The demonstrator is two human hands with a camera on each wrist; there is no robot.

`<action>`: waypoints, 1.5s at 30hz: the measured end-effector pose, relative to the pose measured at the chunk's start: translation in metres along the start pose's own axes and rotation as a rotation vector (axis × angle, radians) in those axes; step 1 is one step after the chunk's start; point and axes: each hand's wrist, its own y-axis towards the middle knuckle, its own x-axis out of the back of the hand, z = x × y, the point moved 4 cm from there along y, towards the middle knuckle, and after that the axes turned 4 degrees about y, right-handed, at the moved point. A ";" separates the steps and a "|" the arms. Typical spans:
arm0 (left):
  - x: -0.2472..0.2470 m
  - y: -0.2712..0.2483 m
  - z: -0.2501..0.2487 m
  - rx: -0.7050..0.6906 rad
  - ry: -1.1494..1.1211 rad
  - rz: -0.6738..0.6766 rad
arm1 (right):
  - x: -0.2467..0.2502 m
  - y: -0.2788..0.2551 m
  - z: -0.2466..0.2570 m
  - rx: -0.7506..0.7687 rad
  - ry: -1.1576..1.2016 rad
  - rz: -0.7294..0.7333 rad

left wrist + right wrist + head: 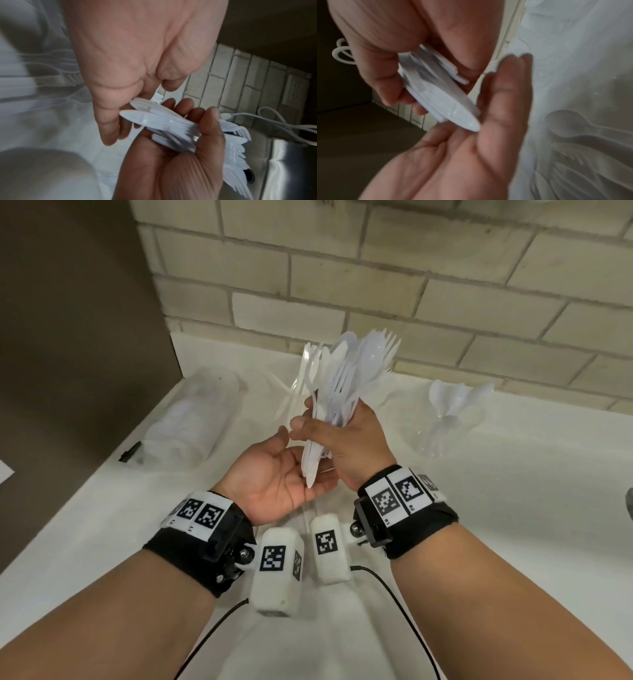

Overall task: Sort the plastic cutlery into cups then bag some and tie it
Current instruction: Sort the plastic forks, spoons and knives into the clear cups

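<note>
- The right hand (346,440) was wrapped round a thick bundle of white plastic cutlery (342,378), fingers and thumb curled about the handles, holding it upright above the tabletop (513,508).
- The bundle fanned out at the top: smooth rounded spoon bowls and pronged fork heads, glossy and slightly translucent, spread against the pale brick wall (376,268).
- The flat, tapered handle ends (142,117) stuck out below the fist, stacked like thin slats.
- The left hand (274,477) lay spread, palm up, just under those handle ends; its fingers were relaxed and cupped beneath them, touching the tips but gripping nothing.
- Behind the hands stood a clear plastic cup (294,392) with a few white pieces leaning in it.
- To the right, another clear cup (442,433) held a cluster of spoons, bowls up.
- To the left, a see-through plastic bag (191,422) lay crumpled on the white tabletop, with pale contents too blurred to make out.
- Both wrists wore black straps with white, checker-marked blocks.
</note>
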 end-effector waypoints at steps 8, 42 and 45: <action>-0.015 -0.003 -0.008 -0.046 -0.073 0.076 | -0.006 -0.007 -0.009 -0.051 -0.048 0.016; -0.007 -0.018 -0.036 -0.438 0.630 -0.372 | -0.022 0.006 0.046 0.279 -0.647 0.057; -0.006 -0.020 -0.037 -0.452 0.788 -0.385 | -0.028 0.005 0.045 0.295 -0.748 0.060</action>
